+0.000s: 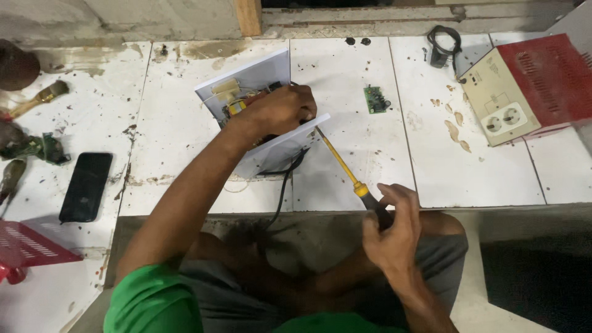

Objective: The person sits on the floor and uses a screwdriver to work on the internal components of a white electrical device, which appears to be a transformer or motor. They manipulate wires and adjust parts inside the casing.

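An opened white box-shaped electrical unit [259,74] lies on the white tiled floor, with coils and wires showing inside. My left hand [280,110] rests on top of it and grips its inner parts. My right hand [391,228] holds the black handle of a long screwdriver [339,163] with a yellow shaft. The tip of the screwdriver touches the unit's right front edge. A black cable [285,185] runs from the unit toward me.
A small green circuit board [375,98] lies right of the unit. A red and cream box with sockets [524,86] stands at the far right. A black phone [86,186], a brush [37,98], a red grille [28,246] and scattered parts lie on the left.
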